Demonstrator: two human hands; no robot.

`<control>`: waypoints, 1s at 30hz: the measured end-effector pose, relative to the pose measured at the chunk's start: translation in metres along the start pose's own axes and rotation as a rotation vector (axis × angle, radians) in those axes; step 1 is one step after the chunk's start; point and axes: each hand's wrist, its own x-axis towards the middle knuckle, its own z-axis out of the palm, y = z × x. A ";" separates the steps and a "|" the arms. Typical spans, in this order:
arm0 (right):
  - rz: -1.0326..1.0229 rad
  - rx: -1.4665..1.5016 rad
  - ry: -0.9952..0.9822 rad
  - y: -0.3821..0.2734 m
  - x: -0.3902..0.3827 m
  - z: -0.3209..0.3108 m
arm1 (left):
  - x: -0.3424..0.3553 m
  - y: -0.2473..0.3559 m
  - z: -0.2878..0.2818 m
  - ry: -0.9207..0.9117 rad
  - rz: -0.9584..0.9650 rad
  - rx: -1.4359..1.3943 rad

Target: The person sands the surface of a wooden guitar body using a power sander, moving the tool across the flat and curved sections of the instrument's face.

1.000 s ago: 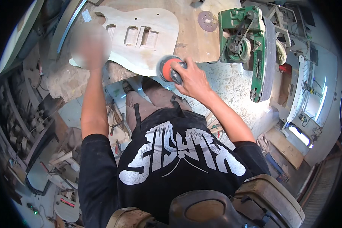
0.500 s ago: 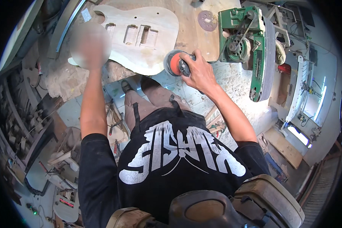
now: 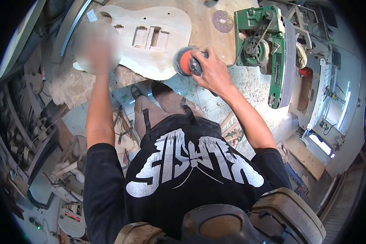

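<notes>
A pale wooden electric guitar body (image 3: 171, 30), with routed pickup cavities, lies flat on the workbench. My right hand (image 3: 214, 73) is wrapped round a red and black orbital sander (image 3: 186, 62), tilted against the body's near right edge. At the left end of the body is my left hand (image 3: 97, 48), but a round blur covers it and hides its fingers. From its place it appears to rest on or beside the guitar body.
On the wooden workbench (image 3: 207, 38), a round perforated sanding disc (image 3: 222, 21) lies beyond the sander. A green belt sanding machine (image 3: 259, 36) stands at the right. Wood pieces and tools crowd the floor at the left. A respirator mask (image 3: 215, 223) shows at the lower edge.
My right hand and the sander have shifted slightly left along the guitar body's edge. The guitar body and my left arm look nearly unmoved.
</notes>
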 end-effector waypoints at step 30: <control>0.001 0.009 0.053 0.001 -0.006 0.009 | -0.001 -0.002 -0.005 -0.014 0.002 -0.023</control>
